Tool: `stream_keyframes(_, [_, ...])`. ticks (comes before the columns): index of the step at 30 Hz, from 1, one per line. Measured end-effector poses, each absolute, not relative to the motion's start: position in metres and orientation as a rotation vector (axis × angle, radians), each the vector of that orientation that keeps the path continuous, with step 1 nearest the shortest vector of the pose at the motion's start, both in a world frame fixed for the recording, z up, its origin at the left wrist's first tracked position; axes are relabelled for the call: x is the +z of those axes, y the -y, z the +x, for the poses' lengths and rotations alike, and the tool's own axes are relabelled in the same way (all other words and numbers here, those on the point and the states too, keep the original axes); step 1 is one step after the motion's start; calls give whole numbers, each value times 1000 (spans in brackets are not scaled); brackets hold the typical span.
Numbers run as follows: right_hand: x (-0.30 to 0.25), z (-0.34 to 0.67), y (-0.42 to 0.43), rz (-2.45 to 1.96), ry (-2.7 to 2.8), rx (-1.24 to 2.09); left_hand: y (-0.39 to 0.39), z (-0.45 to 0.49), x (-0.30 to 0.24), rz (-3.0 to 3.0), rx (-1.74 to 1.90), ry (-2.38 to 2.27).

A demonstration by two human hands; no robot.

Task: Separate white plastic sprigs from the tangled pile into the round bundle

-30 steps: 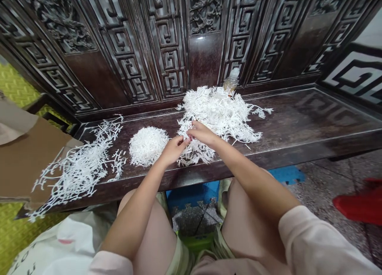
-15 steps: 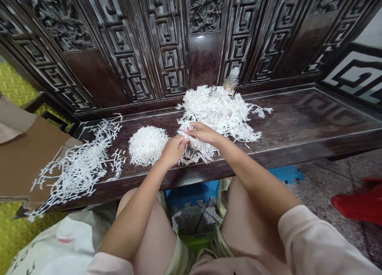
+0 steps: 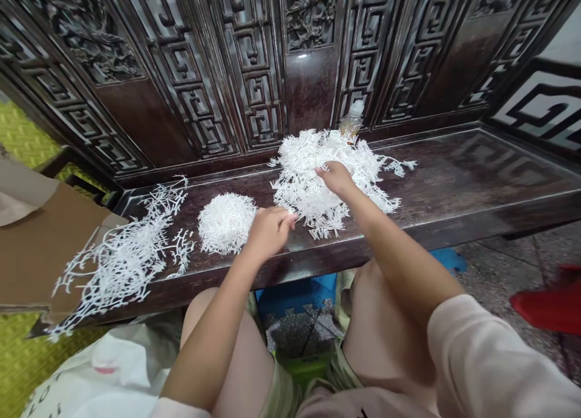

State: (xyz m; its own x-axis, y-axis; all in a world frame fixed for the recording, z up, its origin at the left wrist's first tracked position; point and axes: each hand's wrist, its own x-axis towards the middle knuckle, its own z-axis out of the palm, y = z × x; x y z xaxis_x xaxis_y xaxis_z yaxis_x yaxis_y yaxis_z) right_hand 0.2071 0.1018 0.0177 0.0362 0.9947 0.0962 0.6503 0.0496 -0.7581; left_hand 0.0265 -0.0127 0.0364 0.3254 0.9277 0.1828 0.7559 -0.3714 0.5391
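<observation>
White branched plastic-looking sprigs lie in a large tangled heap in the middle of the bench. My right hand is over this heap, thumb and fingers closed on a white branched sprig that blends into the pile. Lower and to the left, my left hand is closed in a pinch near the front edge. A small white bit shows at its fingertips, too small to make out fully. Just left of that hand is a compact round pile of short white pieces.
Longer bare white stems lie tangled at the bench's left end, beside a cardboard box. A clear bottle stands behind the heap against the carved backrest. A white bag sits below left; a red object is at right.
My hands were together at the heap's lower left and are now apart. The right has moved up and right over the heap; the left has shifted slightly right and down.
</observation>
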Motion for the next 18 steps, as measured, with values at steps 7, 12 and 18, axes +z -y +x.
stream_keyframes(7, [24,194,-70,-1341,1971,1433,-39,-68,-11,1719,196,-2394])
stream_keyframes(12, [27,174,-62,-1385,2024,1465,-47,-92,-32,1340,199,-2512])
stream_keyframes(18, [17,171,-59,-1388,2115,1192,-45,-85,-32,1219,404,-2672])
